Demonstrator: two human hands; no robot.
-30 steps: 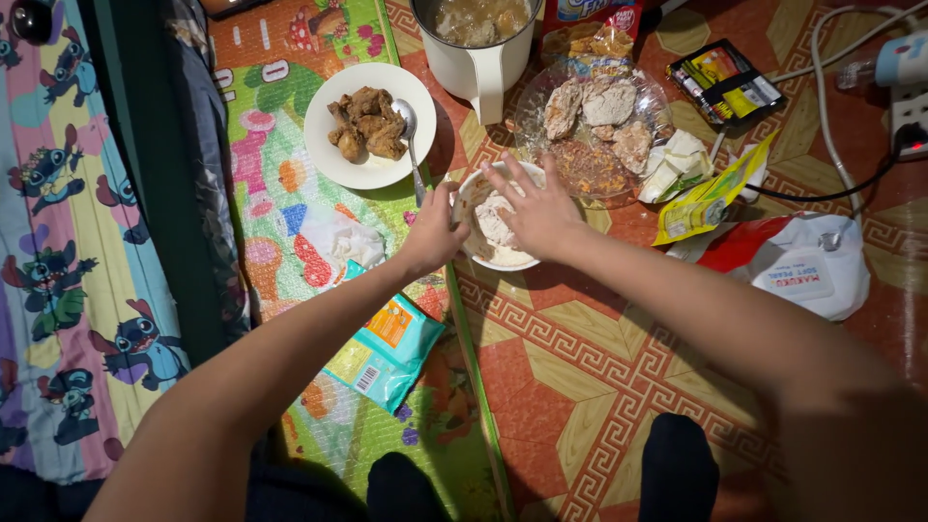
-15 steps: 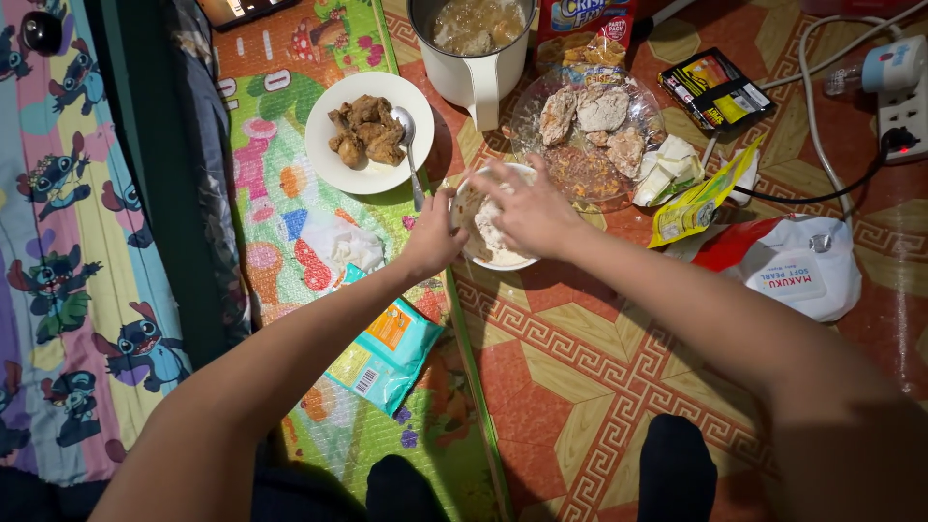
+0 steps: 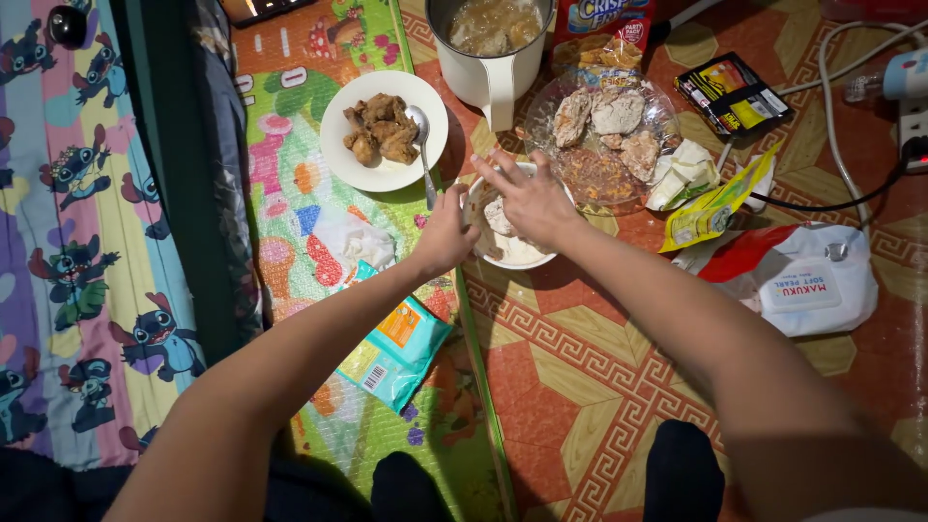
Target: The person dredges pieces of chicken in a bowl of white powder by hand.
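While both hands work over the small white bowl (image 3: 512,253) on the patterned floor mat (image 3: 599,387), other dishes crowd close around it. Just beyond the bowl sits a clear glass plate (image 3: 590,174) carrying pale, floured meat pieces (image 3: 616,114), its rim nearly touching the bowl. To the upper left lies a round white plate (image 3: 384,172) of brown fried pieces (image 3: 382,128) with a metal spoon (image 3: 423,145) resting across its edge, handle pointing toward the left hand (image 3: 447,232). A white pot (image 3: 493,72) with a handle stands behind, and a yellow sachet (image 3: 715,208), a black packet (image 3: 732,97) and a white wipes pack (image 3: 807,290) lie off to the right. A teal packet (image 3: 396,353) and crumpled tissue (image 3: 353,242) lie on the colourful play mat (image 3: 290,193) under the left forearm.

The left hand steadies the bowl's near-left rim, its grip curled against the side. The right hand (image 3: 532,198) covers the bowl from above, fingers spread and bent down onto a pale, powder-coated piece (image 3: 498,217) inside; whether its grip actually closes on the piece cannot be told. The piece looks lumpy and dusty; its long axis is hidden.
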